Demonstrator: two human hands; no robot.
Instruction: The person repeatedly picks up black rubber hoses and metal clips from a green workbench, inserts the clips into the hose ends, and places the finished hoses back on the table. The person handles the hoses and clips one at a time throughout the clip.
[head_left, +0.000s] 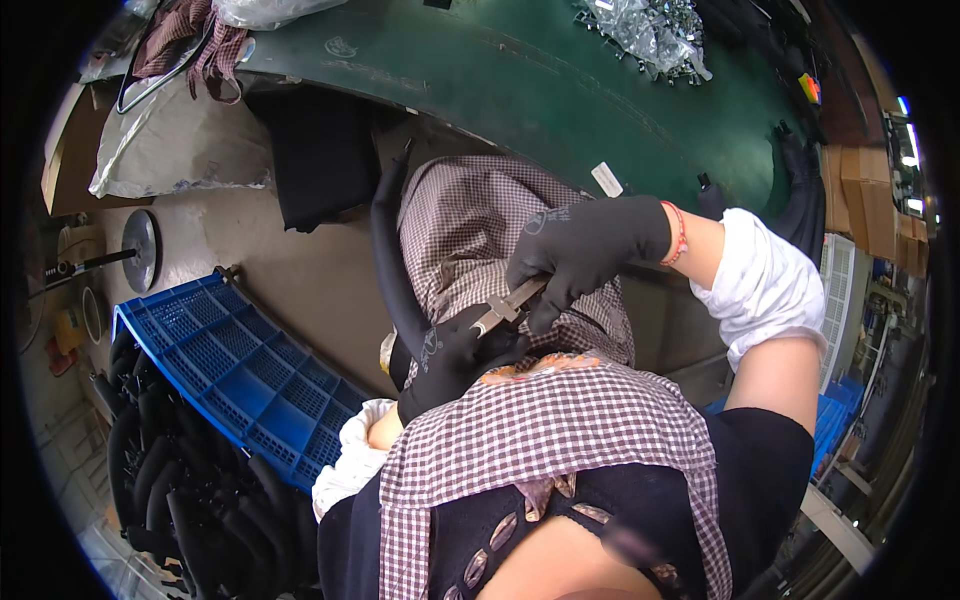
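Both my hands wear dark gloves and meet above my checked apron (pixel 560 420). My left hand (pixel 450 357) is closed around the lower end of a curved black foam-covered tube (pixel 388 230), which rises to a thin tip near the green table's edge. Between the fingers of my right hand (pixel 590 250) is a slim flat metal tool (pixel 508 308), its light-coloured end pointing down toward my left hand. That end lies against or just above the left glove; I cannot tell which. Exactly what kind of tool it is cannot be made out.
A green table (pixel 450 75) spans the far side, bearing a bag of small metal parts (pixel 655 35), a white label (pixel 606 180) and black tubes (pixel 800 180) at right. At left, a blue plastic crate (pixel 240 360) stands beside a heap of black foam tubes (pixel 190 480).
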